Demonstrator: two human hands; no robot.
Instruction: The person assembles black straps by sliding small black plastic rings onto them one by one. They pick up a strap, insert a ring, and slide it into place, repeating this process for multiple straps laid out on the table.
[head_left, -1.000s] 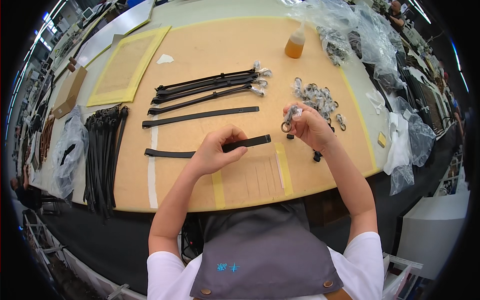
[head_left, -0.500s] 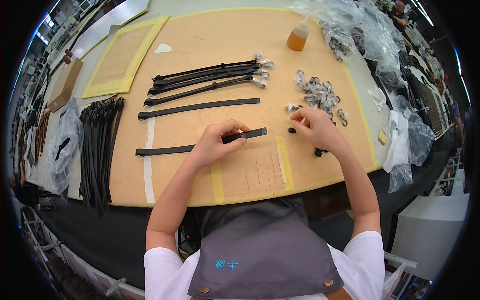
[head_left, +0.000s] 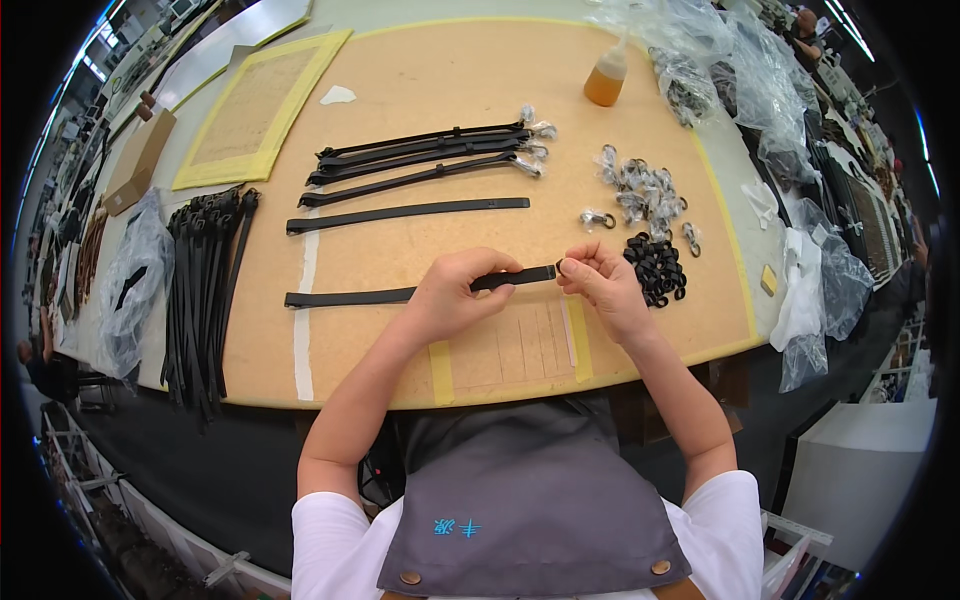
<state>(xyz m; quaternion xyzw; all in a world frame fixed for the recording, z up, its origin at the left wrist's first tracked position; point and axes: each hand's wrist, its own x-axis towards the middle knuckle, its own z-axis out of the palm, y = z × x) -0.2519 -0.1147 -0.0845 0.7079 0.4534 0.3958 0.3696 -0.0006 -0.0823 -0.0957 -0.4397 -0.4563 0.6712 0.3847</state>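
Note:
My left hand [head_left: 450,297] is closed around a black strap [head_left: 350,298], near its right end; the rest of the strap runs left along the board. At that right end, my right hand [head_left: 606,292] pinches a small black loop [head_left: 560,266], which meets or surrounds the tip; I cannot tell which. Right of this hand lies a heap of similar black loops [head_left: 656,270]. Beyond them are several metal snap hooks [head_left: 645,190] in clear wrapping. Another flat black strap [head_left: 410,214] lies farther off, below a group of straps [head_left: 420,150] with wrapped hooks at their right ends.
A bundle of black straps [head_left: 205,290] hangs over the table's front edge at left. A bottle of amber liquid [head_left: 604,82] stands at the back right, near clear plastic bags [head_left: 760,90]. A yellow-edged panel [head_left: 262,108] and a cardboard box [head_left: 140,160] lie at far left.
My right hand has moved left from beside the loop heap to the strap's end, bringing a small black loop. My left hand still holds the strap, and the heap is now uncovered.

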